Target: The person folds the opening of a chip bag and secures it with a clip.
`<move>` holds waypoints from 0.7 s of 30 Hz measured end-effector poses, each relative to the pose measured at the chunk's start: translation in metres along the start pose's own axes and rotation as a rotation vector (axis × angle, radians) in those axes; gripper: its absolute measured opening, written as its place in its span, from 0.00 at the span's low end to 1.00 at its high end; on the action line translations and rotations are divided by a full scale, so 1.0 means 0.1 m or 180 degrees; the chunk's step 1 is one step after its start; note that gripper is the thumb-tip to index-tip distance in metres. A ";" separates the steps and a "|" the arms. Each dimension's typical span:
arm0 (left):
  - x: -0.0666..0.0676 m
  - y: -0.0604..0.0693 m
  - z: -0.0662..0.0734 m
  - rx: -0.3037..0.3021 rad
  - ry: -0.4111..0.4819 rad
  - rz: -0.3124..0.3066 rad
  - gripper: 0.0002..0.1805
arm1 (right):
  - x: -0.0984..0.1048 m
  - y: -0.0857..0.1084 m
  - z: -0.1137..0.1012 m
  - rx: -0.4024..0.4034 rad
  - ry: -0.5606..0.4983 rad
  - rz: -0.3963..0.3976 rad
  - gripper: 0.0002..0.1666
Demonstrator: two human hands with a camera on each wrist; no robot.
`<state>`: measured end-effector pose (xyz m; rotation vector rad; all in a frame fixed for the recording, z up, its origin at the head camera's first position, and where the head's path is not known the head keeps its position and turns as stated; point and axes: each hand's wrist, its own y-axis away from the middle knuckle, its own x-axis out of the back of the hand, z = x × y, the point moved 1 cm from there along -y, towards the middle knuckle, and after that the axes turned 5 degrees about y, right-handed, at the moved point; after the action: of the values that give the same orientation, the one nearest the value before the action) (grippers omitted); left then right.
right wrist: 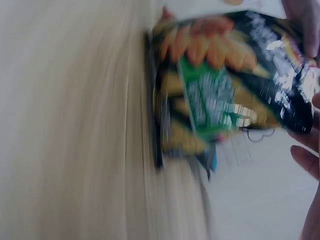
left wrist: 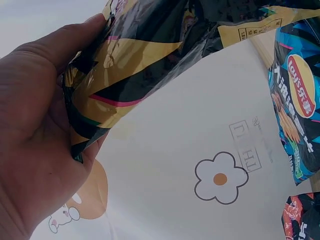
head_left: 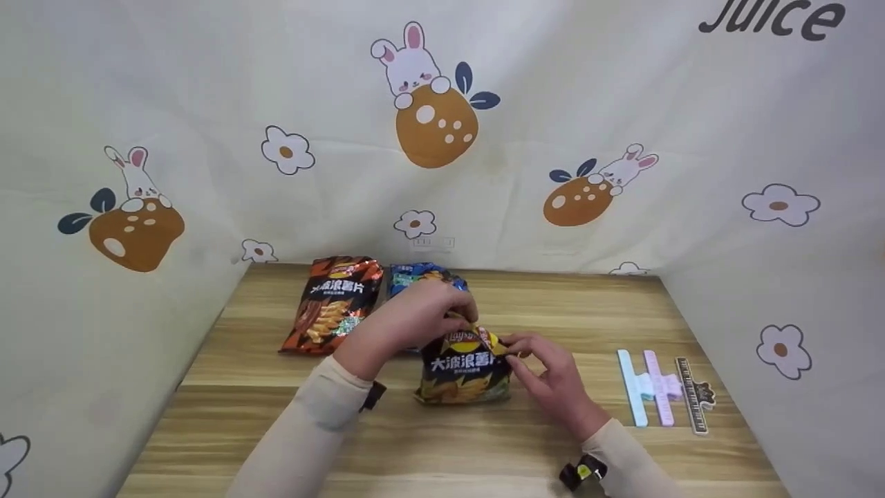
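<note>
A black and gold bag of potato chips stands in the middle of the wooden table, its top folded over. My left hand holds the top of the bag from the left. The left wrist view shows its thumb on one side of the foil, with the other fingers mostly hidden behind. At the bag's upper right corner, my right hand pinches the folded edge between thumb and fingers. In the blurred right wrist view, the chip bag leans between both hands.
Behind on the left lie a red and black chip bag and a blue chip bag, partly covered by my left arm. To the right lie a light blue clip, a lilac clip and a clear clip with dark decoration.
</note>
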<state>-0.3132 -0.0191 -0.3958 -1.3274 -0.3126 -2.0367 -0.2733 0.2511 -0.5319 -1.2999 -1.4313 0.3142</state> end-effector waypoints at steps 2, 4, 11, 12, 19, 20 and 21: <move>0.00 -0.01 0.01 -0.0034 -0.0014 -0.0009 0.06 | 0.00 0.00 -0.03 -0.0407 -0.0280 0.0038 0.15; -0.01 -0.01 0.01 -0.0064 -0.0036 -0.0011 0.05 | 0.00 -0.02 -0.05 -0.0808 -0.0510 0.0008 0.15; -0.01 -0.02 0.04 -0.0162 -0.0153 -0.0047 0.08 | 0.03 -0.07 -0.03 -0.1491 -0.0690 -0.0247 0.12; -0.01 -0.02 0.05 -0.0163 -0.0172 -0.0061 0.09 | 0.03 -0.08 -0.03 -0.1528 -0.0699 -0.0260 0.12; 0.02 -0.01 0.08 -0.0189 -0.0517 -0.0027 0.07 | 0.00 -0.07 -0.02 -0.1421 -0.0689 -0.0157 0.07; 0.03 -0.01 0.08 -0.0206 -0.0613 0.0009 0.07 | 0.00 -0.07 -0.01 -0.1386 -0.0697 -0.0136 0.07; 0.04 0.00 0.09 -0.0216 -0.0706 0.0047 0.06 | 0.00 -0.07 -0.01 -0.1357 -0.0712 -0.0114 0.07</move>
<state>-0.3079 -0.0157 -0.3880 -1.5970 -0.3337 -1.9052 -0.2759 0.2479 -0.5267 -1.6165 -1.7749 0.1350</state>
